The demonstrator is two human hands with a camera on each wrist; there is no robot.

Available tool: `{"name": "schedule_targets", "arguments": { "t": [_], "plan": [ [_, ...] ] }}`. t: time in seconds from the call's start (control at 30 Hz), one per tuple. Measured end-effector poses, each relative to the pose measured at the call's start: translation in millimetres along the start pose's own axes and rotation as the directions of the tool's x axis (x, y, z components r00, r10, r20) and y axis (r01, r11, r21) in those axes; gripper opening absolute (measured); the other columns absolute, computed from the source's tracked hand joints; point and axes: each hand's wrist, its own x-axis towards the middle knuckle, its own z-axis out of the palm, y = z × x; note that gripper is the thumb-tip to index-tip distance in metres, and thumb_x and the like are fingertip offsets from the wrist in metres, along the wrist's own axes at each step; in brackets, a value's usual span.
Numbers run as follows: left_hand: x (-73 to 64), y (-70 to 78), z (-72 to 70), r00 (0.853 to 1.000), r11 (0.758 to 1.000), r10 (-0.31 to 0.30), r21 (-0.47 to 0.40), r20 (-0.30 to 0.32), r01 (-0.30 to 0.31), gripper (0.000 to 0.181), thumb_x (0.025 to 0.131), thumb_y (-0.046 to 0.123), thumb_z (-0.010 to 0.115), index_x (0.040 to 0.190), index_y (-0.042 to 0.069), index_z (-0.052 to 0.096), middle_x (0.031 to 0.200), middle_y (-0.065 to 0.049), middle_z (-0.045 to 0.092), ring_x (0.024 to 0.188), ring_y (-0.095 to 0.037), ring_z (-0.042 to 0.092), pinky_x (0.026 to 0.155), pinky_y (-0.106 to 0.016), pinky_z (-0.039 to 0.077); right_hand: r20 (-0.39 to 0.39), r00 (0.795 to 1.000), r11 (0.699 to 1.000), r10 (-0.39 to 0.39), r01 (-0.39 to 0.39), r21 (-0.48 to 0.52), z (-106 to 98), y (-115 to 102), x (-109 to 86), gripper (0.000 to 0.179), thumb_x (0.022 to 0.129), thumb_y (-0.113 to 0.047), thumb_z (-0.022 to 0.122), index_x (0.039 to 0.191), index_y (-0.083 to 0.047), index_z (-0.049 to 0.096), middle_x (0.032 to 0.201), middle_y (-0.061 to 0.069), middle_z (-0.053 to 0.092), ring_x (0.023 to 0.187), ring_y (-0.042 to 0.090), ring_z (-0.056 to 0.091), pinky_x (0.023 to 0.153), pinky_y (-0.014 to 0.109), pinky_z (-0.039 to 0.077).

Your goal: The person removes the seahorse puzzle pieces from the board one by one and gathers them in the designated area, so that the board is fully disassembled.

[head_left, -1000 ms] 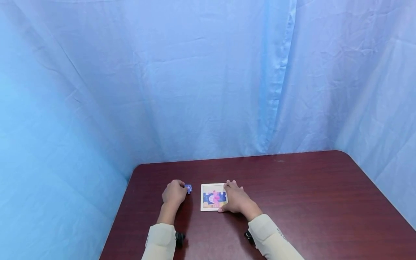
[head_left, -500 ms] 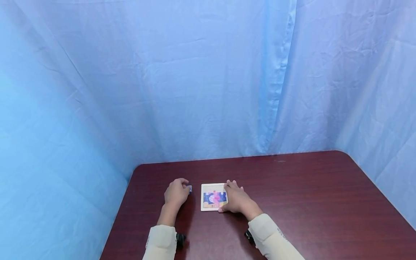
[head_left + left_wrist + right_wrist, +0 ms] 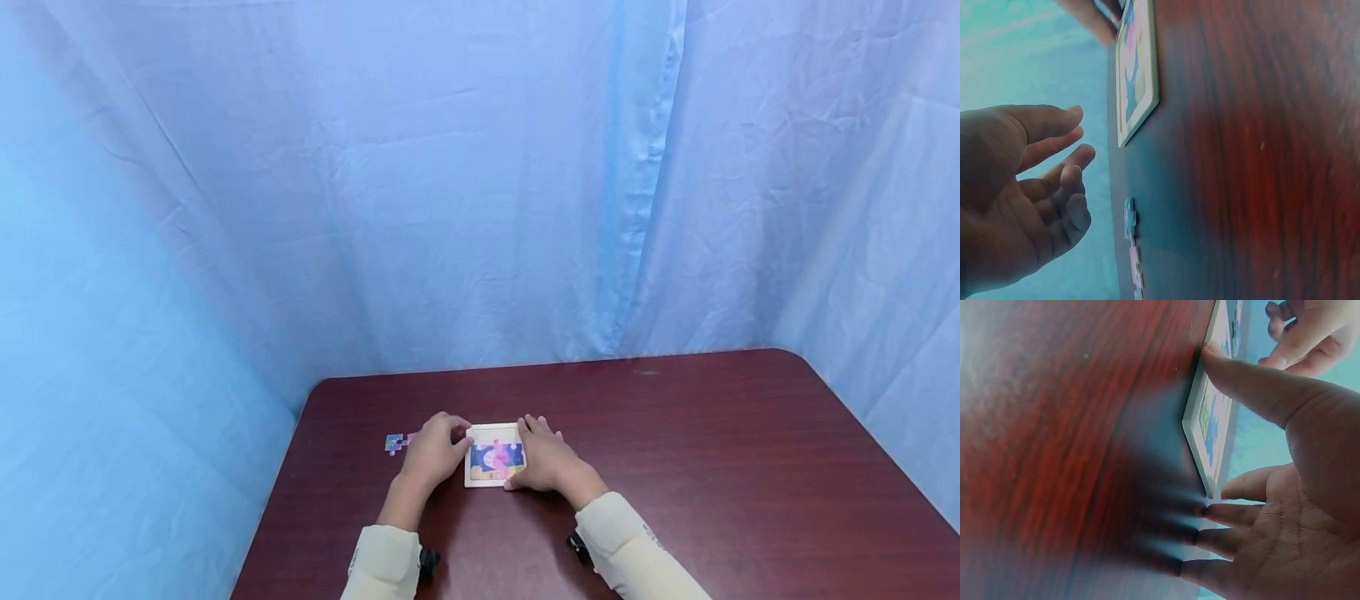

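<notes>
A square, white-rimmed puzzle tray [image 3: 472, 482] lies on the table, with dark blue, pink and yellow pieces filling its lower part. My right hand [image 3: 551, 460] holds the tray at its right side, thumb [image 3: 1222, 365] on the near edge and fingers spread toward the far edge. My left hand [image 3: 433, 454] hovers at the tray's left rim, fingers loosely bent; nothing shows between thumb and fingers in the left wrist view. Left of the tray lie a blue puzzle piece [image 3: 1129, 219], a pink puzzle piece [image 3: 1135, 262] and a blue-green puzzle piece [image 3: 393, 442], partly hidden by the left hand in the head view.
The dark red wooden table [image 3: 675, 467] reaches far to the right. Light blue curtains [image 3: 480, 183] hang behind it and at both sides. Each wrist wears a black camera below a cream sleeve [image 3: 384, 558].
My left hand has moved right from the loose pieces to the tray's left rim, uncovering the pieces at the left. The right hand and the tray have stayed put.
</notes>
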Motion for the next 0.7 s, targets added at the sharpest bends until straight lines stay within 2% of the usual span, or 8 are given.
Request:
{"name": "schedule_targets", "arguments": {
  "t": [0.13,0.23,0.43,0.57,0.7],
  "plan": [
    [0.0,2.0,4.8,0.999,0.999,0.041,0.035,0.029,-0.042,0.026,0.096,0.021,0.078,0.119,0.009,0.078,0.115,-0.011,0.071,0.099,-0.023,0.07,0.092,-0.049,0.06,-0.02,1.0,1.0,-0.002,0.002,0.01,1.0,-0.3,0.0,0.106,0.083,-0.042,0.088,0.164,-0.004,0.033,0.174,0.027,0.02,0.163,0.05,0.011,0.125,0.074,0.017],
    [1.1,2.0,9.0,0.997,0.994,0.065,0.086,0.043,-0.068,0.027,0.095,0.022,0.079,0.119,0.01,0.079,0.115,-0.01,0.071,0.099,-0.024,0.071,0.09,-0.047,0.06,-0.047,0.999,1.0,-0.016,0.017,0.016,2.7,-2.3,1.7,0.093,0.086,-0.039,0.085,0.162,-0.007,0.041,0.175,0.026,0.019,0.164,0.05,0.008,0.123,0.078,0.013],
    [1.7,3.1,14.2,0.995,0.985,0.085,0.144,0.053,-0.092,0.026,0.093,0.02,0.081,0.115,0.007,0.08,0.111,-0.01,0.07,0.099,-0.025,0.072,0.087,-0.046,0.06,-0.082,0.992,0.994,-0.1,0.103,0.03,10.1,-6.8,6.0,0.06,0.09,-0.024,0.081,0.145,-0.008,0.064,0.169,0.024,0.036,0.162,0.048,0.021,0.125,0.073,0.02],
    [0.3,3.7,15.9,0.995,0.985,0.068,0.151,0.066,-0.078,0.025,0.092,0.019,0.082,0.113,0.005,0.081,0.11,-0.01,0.069,0.098,-0.025,0.07,0.088,-0.047,0.061,-0.079,0.985,0.988,-0.152,0.153,0.005,16.2,-8.5,7.3,0.051,0.092,-0.022,0.08,0.14,-0.009,0.069,0.165,0.024,0.043,0.159,0.048,0.029,0.124,0.071,0.026],
    [-0.9,3.0,17.0,0.996,0.985,0.062,0.157,0.062,-0.072,0.024,0.091,0.02,0.083,0.11,0.005,0.082,0.106,-0.01,0.068,0.095,-0.024,0.069,0.086,-0.046,0.06,-0.084,0.981,0.985,-0.172,0.17,-0.028,19.3,-9.7,8.7,0.047,0.092,-0.021,0.08,0.136,-0.008,0.072,0.163,0.025,0.045,0.157,0.049,0.033,0.123,0.07,0.027]
  ]
}}
